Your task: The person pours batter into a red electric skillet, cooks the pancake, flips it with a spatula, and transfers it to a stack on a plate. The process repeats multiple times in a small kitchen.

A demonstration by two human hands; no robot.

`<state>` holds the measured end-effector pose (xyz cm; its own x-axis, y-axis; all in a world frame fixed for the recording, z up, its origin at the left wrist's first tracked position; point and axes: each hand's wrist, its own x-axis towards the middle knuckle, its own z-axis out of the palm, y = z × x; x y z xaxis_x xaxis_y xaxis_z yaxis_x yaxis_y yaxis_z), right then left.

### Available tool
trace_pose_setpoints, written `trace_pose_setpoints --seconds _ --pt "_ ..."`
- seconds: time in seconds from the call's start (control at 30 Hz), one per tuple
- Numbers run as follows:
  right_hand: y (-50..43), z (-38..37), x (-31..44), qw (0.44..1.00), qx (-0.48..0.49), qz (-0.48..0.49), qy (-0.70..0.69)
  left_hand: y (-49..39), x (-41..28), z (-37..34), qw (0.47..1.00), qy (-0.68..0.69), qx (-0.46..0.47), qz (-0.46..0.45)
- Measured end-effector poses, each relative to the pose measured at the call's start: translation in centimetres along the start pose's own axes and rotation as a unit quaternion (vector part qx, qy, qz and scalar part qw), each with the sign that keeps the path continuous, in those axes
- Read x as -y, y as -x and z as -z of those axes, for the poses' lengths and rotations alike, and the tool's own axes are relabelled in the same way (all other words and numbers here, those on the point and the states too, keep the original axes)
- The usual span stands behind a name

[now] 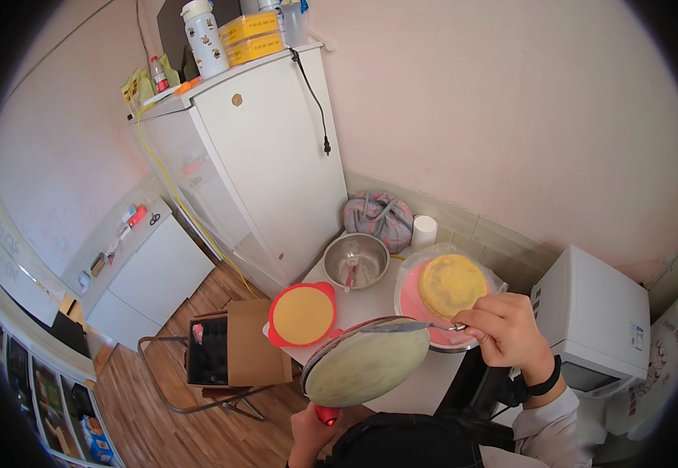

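My left hand [309, 432] grips the red handle [327, 414] of a round crepe pan, which is held tilted above the table. A thin pale crepe [368, 365] covers the pan's face. In my right hand [505, 327] is a metal spatula [418, 326], its blade lying along the pan's upper edge. Behind my right hand, a stack of yellow crepes [453, 285] rests on a pink round surface with clear film around it. A red two-handled dish of yellow batter [302, 315] stands left of the pan.
A steel bowl [356, 261] with a pink-handled utensil, a white cylinder [424, 232] and a grey patterned bag [378, 221] stand at the table's back. A tall white cabinet [268, 146] rises behind left. A white microwave-like appliance [593, 316] is at right; an open cardboard box [257, 345] sits at left.
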<state>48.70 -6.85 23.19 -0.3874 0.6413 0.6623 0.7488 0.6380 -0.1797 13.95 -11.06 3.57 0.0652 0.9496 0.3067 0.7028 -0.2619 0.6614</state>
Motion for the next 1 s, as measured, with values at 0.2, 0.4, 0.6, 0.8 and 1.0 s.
trace_pose_setpoints --seconds 0.2,0.4,0.6,0.8,1.0 --pt "0.2 -0.3 -0.8 0.999 -0.022 -0.013 0.035 0.2 -0.5 0.0 1.0 -0.008 0.003 -0.006" --pt "0.4 -0.2 -0.7 1.0 -0.017 -0.008 0.002 0.1 -0.9 0.2 1.0 0.004 0.0 -0.009" --pt "-0.8 0.2 -0.8 0.999 -0.007 0.022 0.029 -0.1 -1.4 0.7 0.999 -0.028 0.009 -0.024" --pt "-1.7 0.5 -0.5 0.996 0.0 0.047 0.08 0.0 -2.0 0.8 0.997 -0.058 0.035 -0.02" --pt "-2.0 -0.5 0.6 0.993 0.052 0.09 0.064 -0.2 -2.6 1.1 0.993 -0.073 0.088 0.015"
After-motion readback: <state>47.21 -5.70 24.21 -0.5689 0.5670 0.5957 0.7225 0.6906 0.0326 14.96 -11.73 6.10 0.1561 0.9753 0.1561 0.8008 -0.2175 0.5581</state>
